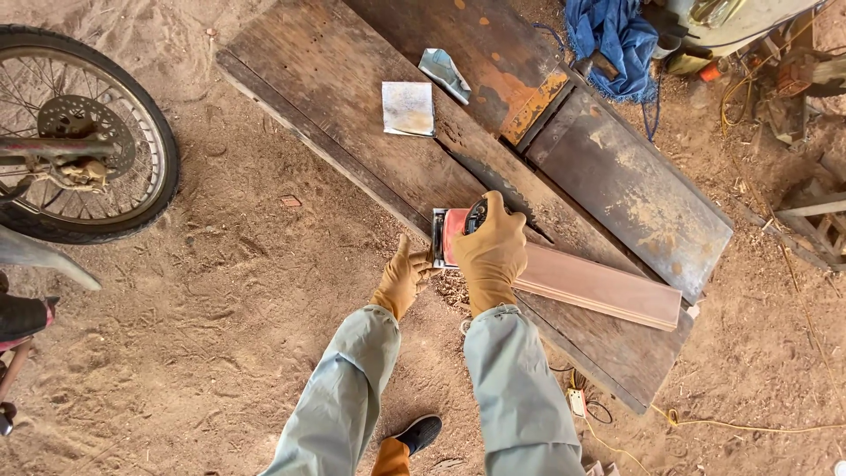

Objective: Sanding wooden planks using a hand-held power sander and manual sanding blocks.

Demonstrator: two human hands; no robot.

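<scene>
Surface: bare sandy ground [238,291], littered with wood shavings, under open shade. Several dark, weathered planks [352,115] lie flat on it, running from upper left to lower right, and serve as the work bed. A rusted metal sheet [634,189] rests across their upper right portion.

Work in hand: a pale reddish board [608,291] lies on the planks, pointing lower right. A red power sander [454,234] sits on its near end. The right hand [492,251], in a tan glove, is closed down over the top of the sander and grips it. The left hand [404,278], also gloved, lies with fingers extended against the sander's left edge, touching it; no closed grasp is visible there.

Hidden or unclear: the right glove covers most of the sander body, so its form is only partly seen. The board's near end is concealed beneath the tool. A motorcycle wheel [84,145] at far left is cut off by the frame edge, as is the machinery [731,26] at top right.

Surroundings: a square sheet of sandpaper [408,108] and a smaller folded grey piece [445,73] lie on the planks, well apart from the hands. A blue cloth [612,40] is heaped at the upper right. A yellow cable [749,427] trails over the ground to a small white plug block [577,401] just beside the planks' lower end. One dark shoe [419,432] shows between the sleeves.
</scene>
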